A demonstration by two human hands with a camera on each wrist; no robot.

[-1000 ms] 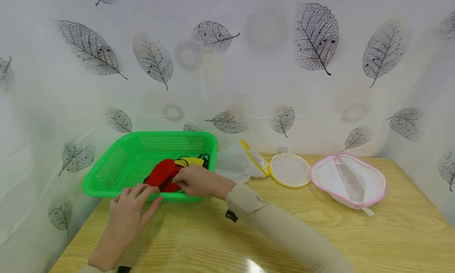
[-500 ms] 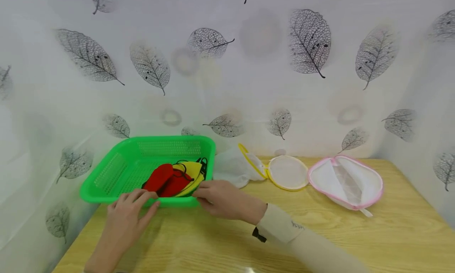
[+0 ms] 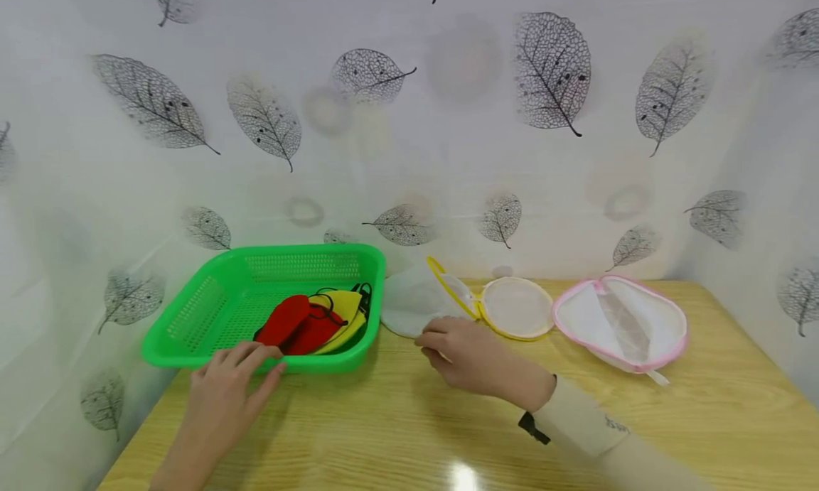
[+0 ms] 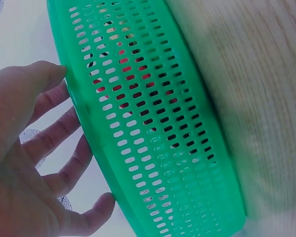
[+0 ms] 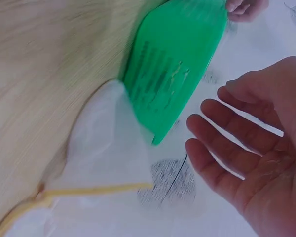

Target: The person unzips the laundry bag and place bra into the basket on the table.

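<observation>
My left hand (image 3: 227,391) rests its fingertips on the near rim of a green plastic basket (image 3: 160,356), fingers spread and relaxed. In the left wrist view its fingers (image 4: 71,170) touch the rim beside the perforated wall. Inside the basket, at its right end, lie red cloth pieces (image 3: 310,327) and yellow cloth pieces (image 3: 348,306) with black cords. My right hand (image 3: 480,359) hovers right of the basket, holding nothing; the right wrist view shows its fingers (image 5: 227,145) loosely bent. Just beyond it lies a white mesh bag (image 3: 416,303) with a yellow-edged round lid, flipped open.
A second white mesh bag (image 3: 585,320) with pink edging lies unzipped at the right. Everything stands on a wood-grain table (image 3: 358,434). A leaf-printed curtain (image 3: 435,143) hangs close behind and at the left side.
My right hand has left the cloth pieces in the basket, passed over the near rim and moved right towards the yellow-edged mesh bag. The left hand stays on the rim.
</observation>
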